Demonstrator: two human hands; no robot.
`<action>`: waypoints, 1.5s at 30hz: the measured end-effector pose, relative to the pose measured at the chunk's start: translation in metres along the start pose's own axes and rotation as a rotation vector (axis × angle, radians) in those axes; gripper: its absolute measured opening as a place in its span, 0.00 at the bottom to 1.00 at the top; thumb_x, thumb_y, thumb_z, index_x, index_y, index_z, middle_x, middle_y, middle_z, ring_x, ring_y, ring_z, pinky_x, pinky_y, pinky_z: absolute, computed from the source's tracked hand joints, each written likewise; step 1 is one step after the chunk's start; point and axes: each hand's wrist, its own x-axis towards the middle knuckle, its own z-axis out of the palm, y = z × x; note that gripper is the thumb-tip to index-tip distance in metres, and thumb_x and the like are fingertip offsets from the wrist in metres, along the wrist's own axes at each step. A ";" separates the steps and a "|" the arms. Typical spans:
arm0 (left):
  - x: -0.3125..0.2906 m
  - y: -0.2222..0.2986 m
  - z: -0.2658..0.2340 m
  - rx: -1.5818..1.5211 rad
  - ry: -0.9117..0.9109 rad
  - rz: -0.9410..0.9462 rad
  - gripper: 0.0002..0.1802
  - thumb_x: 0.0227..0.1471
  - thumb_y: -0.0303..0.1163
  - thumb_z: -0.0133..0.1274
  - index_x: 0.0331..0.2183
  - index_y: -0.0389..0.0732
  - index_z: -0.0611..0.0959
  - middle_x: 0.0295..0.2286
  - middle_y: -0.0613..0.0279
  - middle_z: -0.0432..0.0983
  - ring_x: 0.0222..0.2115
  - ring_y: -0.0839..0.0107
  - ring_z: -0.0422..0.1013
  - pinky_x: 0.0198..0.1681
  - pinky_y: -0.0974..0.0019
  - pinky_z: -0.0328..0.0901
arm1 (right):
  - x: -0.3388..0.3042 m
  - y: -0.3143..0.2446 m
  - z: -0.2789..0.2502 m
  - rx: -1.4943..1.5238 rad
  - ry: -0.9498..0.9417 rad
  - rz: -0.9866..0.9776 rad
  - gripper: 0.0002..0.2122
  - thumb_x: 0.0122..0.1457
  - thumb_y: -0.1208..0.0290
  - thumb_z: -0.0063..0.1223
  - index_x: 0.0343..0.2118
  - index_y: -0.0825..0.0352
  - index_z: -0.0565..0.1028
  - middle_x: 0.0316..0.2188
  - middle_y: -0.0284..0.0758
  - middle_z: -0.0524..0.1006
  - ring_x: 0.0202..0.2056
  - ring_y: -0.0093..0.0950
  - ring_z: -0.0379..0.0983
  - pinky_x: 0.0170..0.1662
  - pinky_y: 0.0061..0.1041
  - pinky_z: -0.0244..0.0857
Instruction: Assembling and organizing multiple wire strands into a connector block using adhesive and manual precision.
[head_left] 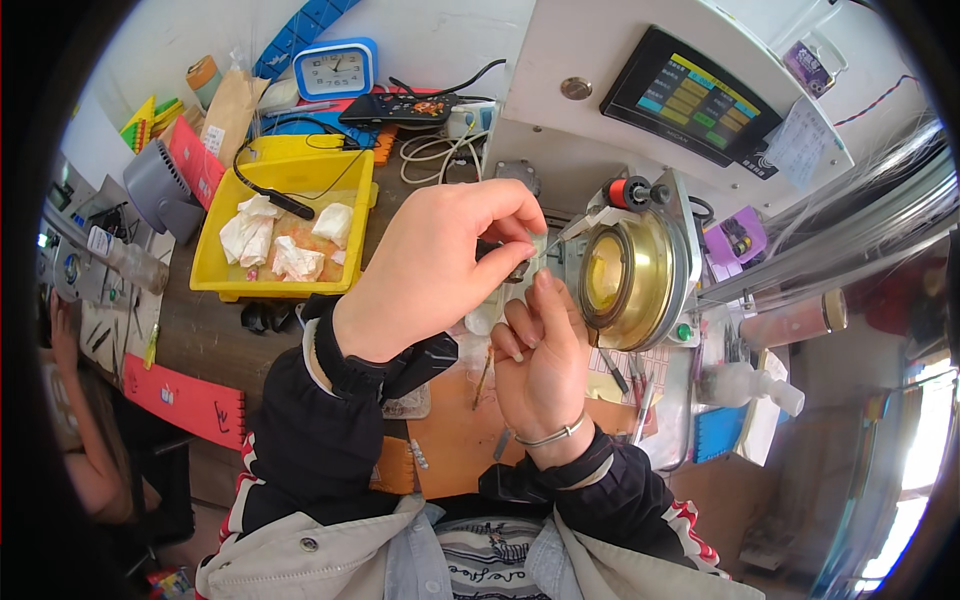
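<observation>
While pinching small dark piece (518,267) with left hand (432,258), left of gold round metal drum (634,288), can't tell grip of right hand (548,378); probably fine handling, needs steadiness next.

Tray (265,288): yellow. Clock frame (335,44): blue; dial (336,72): white. Machine wheel (648,290): brass-gold. Spool (629,193): red, black ends. Sleeves (320,425): black, red-and-white striped trim. Surface (185,330): brown.
</observation>
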 end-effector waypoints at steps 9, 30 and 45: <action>-0.002 0.003 0.001 0.265 0.011 0.144 0.07 0.46 0.20 0.56 0.30 0.36 0.77 0.25 0.56 0.76 0.27 0.60 0.76 0.29 0.65 0.69 | 0.007 0.014 -0.008 -0.229 -0.011 -0.234 0.05 0.68 0.70 0.45 0.41 0.64 0.68 0.22 0.24 0.64 0.19 0.12 0.54 0.22 0.16 0.48; -0.017 0.001 0.023 0.296 0.187 0.142 0.08 0.44 0.17 0.56 0.30 0.37 0.76 0.25 0.54 0.75 0.28 0.57 0.75 0.30 0.63 0.67 | 0.023 0.008 -0.007 -0.352 -0.056 -0.321 0.05 0.66 0.74 0.46 0.38 0.70 0.67 0.25 0.29 0.70 0.18 0.13 0.62 0.19 0.16 0.56; -0.020 0.006 0.030 0.483 0.228 0.226 0.07 0.45 0.17 0.54 0.29 0.37 0.76 0.24 0.54 0.74 0.28 0.56 0.74 0.30 0.61 0.67 | 0.018 0.006 -0.005 -0.364 0.024 -0.242 0.07 0.65 0.71 0.50 0.37 0.71 0.69 0.27 0.31 0.73 0.18 0.13 0.63 0.20 0.16 0.57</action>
